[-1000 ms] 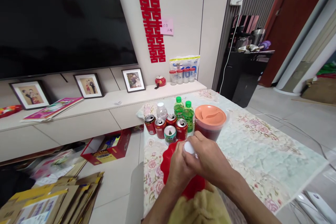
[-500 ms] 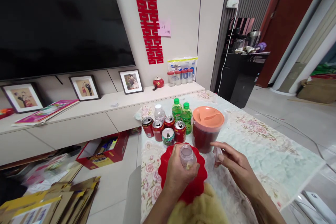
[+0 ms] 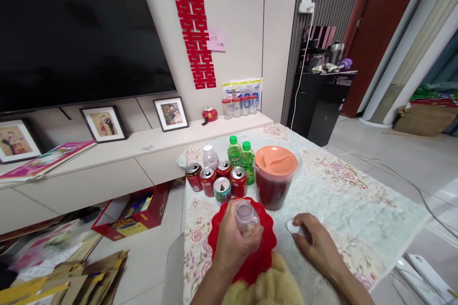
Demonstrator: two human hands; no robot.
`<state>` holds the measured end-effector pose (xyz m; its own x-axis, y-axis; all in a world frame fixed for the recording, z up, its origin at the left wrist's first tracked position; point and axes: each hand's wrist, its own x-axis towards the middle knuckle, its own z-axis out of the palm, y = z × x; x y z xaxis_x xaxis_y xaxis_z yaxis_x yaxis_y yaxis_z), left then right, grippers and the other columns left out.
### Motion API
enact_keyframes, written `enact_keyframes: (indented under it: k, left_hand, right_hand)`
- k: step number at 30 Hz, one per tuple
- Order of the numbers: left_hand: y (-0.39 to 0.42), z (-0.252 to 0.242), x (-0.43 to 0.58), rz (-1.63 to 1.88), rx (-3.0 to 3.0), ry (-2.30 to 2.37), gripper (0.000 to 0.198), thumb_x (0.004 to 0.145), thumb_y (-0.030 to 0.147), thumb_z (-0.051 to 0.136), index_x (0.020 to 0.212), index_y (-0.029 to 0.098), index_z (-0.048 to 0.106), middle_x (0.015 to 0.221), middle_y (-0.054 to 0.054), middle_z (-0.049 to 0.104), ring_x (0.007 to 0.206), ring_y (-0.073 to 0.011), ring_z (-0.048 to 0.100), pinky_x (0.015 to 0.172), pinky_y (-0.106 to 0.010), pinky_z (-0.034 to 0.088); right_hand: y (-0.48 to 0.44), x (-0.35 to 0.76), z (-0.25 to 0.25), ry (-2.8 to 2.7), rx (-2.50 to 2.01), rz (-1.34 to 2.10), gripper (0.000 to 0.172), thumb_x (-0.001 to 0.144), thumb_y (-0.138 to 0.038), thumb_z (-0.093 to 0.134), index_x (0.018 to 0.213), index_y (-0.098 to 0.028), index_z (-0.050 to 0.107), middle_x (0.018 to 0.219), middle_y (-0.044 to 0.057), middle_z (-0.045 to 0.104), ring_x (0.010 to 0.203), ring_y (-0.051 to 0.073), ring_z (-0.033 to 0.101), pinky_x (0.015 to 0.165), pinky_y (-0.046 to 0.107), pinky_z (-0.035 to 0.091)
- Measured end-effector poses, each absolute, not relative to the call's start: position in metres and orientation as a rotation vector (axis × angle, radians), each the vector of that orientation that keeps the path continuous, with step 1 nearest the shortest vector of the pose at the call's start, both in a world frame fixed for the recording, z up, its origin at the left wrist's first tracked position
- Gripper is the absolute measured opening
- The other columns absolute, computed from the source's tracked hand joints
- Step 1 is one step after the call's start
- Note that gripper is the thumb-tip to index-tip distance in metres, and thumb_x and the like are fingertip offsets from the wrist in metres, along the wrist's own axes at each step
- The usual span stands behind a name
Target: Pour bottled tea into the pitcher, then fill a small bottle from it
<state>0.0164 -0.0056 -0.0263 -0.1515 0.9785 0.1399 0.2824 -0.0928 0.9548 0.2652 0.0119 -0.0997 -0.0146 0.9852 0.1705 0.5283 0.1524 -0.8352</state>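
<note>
My left hand (image 3: pixel 232 236) is wrapped round a small clear plastic bottle (image 3: pixel 246 219) with an open mouth. A little pale stuff shows low inside; I cannot make out what it is. The bottle is above a red scalloped plate (image 3: pixel 255 264), slightly tilted. To the right, my right hand (image 3: pixel 315 240) is down at the tablecloth, thumb and fingers closed at the edge of a whitish bottle cap (image 3: pixel 293 226). Beyond the plate stands a dark red bucket (image 3: pixel 274 193) with an orange lid (image 3: pixel 276 160).
Several drink cans (image 3: pixel 222 189), two green bottles (image 3: pixel 247 162) and a clear white-capped bottle (image 3: pixel 210 156) stand behind the plate. A tan cloth (image 3: pixel 272 286) lies at the near edge. Lidded jars (image 3: pixel 239 107) and framed photos (image 3: pixel 171 113) line the cabinet.
My right hand has lowered the cap from the air to the tablecloth, right of the plate. My left hand still holds the bottle over the plate. The view has shifted slightly right.
</note>
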Motion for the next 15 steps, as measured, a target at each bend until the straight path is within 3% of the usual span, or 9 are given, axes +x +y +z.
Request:
enact_keyframes:
  k: [3,8,15]
  left_hand:
    - [-0.008,-0.021,0.008,1.235,1.393,1.456,0.045,0.067,0.025,0.071,0.11,0.021,0.062,0.096,-0.004,0.07,0.086,-0.0228,0.069,0.076,-0.033,0.056]
    - [-0.011,-0.02,0.001,1.27,1.378,1.413,0.047,0.064,0.027,0.072,0.11,0.021,0.063,0.099,-0.005,0.071,0.088,-0.024,0.069,0.076,-0.034,0.056]
    - [-0.012,-0.017,0.01,1.283,1.119,1.333,0.064,0.055,0.026,0.077,0.115,0.021,0.055,0.087,0.0,0.068,0.074,-0.02,0.066,0.07,-0.032,0.056]
  right_hand:
    - [0.011,0.272,-0.094,-1.694,-1.43,0.736,0.019,0.072,-0.034,0.07,0.088,-0.025,0.073,0.102,0.006,0.076,0.099,0.03,0.068,0.093,0.046,0.051]
    - [0.032,0.288,-0.073,-1.55,-1.455,0.696,0.028,0.081,-0.05,0.07,0.091,-0.024,0.074,0.097,0.008,0.077,0.092,0.029,0.07,0.086,0.046,0.053]
    - [0.103,0.299,-0.036,-1.23,-1.364,0.756,0.053,0.08,-0.065,0.071,0.112,-0.023,0.072,0.122,0.012,0.074,0.116,0.032,0.066,0.102,0.049,0.05]
